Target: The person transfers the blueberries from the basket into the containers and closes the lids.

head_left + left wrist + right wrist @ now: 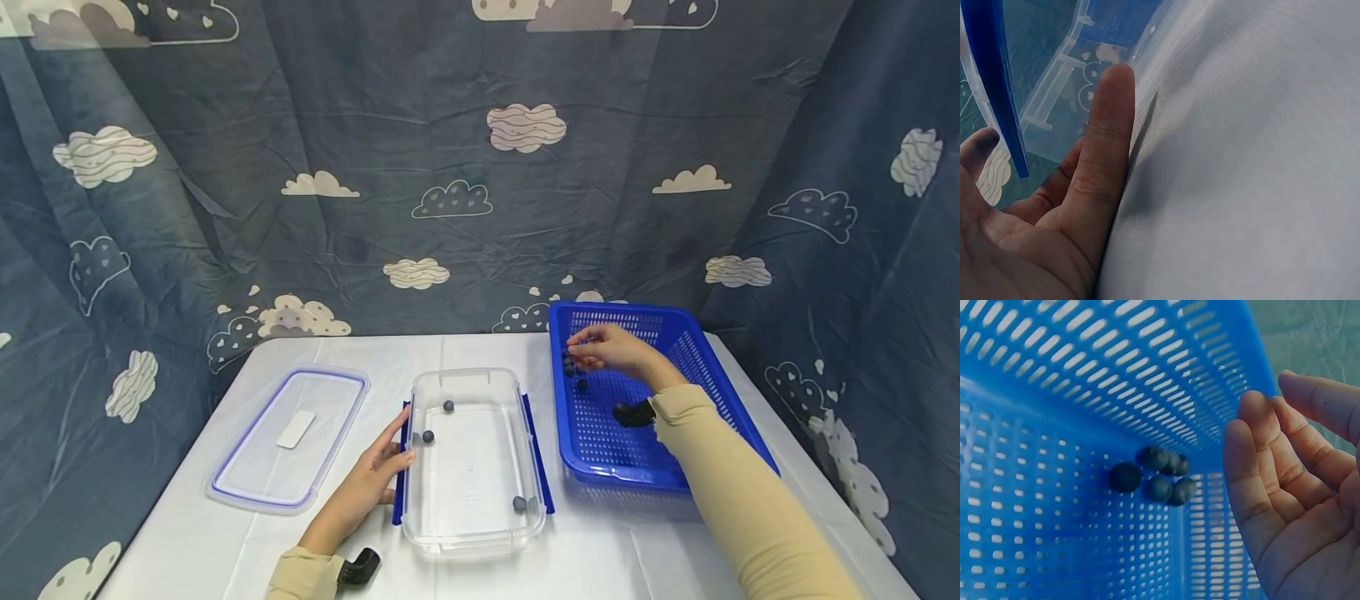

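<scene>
In the head view, my left hand (367, 479) rests at the left side of a clear lidless plastic container (472, 546), beside its lowered blue latch (401, 467). The left wrist view shows those fingers (1107, 131) mostly straight, near the latch. Three blueberries (428, 436) lie apart inside the container. Over the far left part of a blue perforated basket (630, 479) is my right hand (618, 348). Its fingers (1244, 469) are loosely bent, with nothing visible between them. Several blueberries (1158, 487) cluster at the basket's corner, just off the fingertips.
A clear lid (258, 483) with a blue seal and a white label (296, 429) lies flat on the left of the white table (600, 558). Behind and at both sides hangs a dark cloud-patterned cloth (450, 108). The basket's raised walls surround the right hand.
</scene>
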{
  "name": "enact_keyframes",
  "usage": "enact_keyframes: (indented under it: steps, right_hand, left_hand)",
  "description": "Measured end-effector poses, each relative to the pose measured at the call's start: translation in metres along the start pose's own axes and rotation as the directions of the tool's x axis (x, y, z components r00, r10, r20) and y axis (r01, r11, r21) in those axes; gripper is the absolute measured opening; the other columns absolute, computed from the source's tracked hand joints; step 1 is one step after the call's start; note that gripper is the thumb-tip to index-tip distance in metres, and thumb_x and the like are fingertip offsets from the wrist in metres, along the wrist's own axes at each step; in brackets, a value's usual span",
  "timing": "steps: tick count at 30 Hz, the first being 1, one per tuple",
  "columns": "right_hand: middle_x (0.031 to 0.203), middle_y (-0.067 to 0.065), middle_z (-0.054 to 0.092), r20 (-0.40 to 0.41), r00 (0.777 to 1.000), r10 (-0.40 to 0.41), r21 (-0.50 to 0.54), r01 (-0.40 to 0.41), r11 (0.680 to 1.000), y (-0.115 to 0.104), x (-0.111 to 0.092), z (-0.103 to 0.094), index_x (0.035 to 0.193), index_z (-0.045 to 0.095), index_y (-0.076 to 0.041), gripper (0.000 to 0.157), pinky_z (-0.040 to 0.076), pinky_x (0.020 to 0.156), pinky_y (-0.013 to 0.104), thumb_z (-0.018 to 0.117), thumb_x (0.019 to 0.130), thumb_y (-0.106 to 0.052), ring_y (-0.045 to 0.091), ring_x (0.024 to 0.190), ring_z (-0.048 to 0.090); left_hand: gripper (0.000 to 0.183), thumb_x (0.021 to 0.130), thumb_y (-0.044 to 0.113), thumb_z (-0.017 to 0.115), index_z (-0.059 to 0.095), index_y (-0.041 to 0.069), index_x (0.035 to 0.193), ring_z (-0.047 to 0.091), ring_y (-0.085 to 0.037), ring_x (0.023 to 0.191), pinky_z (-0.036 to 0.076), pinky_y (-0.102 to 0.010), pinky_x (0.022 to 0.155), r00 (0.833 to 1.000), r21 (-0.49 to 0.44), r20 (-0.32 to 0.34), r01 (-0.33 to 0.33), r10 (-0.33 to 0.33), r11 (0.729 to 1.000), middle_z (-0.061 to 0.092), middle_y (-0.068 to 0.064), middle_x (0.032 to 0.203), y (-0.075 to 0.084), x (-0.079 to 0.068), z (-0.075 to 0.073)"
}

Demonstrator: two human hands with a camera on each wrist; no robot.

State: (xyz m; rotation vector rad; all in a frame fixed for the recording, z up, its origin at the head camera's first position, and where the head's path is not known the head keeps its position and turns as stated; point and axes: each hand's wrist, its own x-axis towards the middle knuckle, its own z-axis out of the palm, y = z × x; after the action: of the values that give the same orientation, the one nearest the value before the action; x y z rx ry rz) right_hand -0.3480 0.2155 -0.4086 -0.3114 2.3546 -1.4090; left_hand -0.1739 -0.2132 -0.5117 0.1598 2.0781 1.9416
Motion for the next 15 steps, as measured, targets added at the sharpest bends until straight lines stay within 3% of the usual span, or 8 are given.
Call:
enact_keyframes:
  steps: [9,15]
  right_hand:
    - [0.096,0.008,0.071,-0.001,1.0,0.017,-0.015,-0.017,1.0,0.016,0.001,-0.004,0.135,0.057,0.015,0.039,0.059,0.079,0.026,0.061,0.11,-0.016,0.014,0.081,0.063]
    - [0.093,0.006,0.072,0.0,1.0,0.029,-0.033,-0.029,0.999,0.028,0.003,-0.003,0.132,0.059,0.016,0.037,0.059,0.075,0.025,0.061,0.11,-0.013,0.014,0.081,0.066]
  left_hand:
    - [0.073,0.112,0.023,0.055,0.019,0.04,0.173,0.065,-0.025,0.105,0.066,-0.046,0.081,1.0,-0.011,-0.001,-0.003,0.003,1.0,0.047,-0.03,0.138,-0.001,0.0,0.0]
    - [0.074,0.111,0.028,0.058,0.019,0.039,0.173,0.064,-0.024,0.102,0.066,-0.044,0.078,1.0,0.003,0.0,-0.013,0.013,1.0,0.047,-0.028,0.137,-0.002,0.001,-0.001]
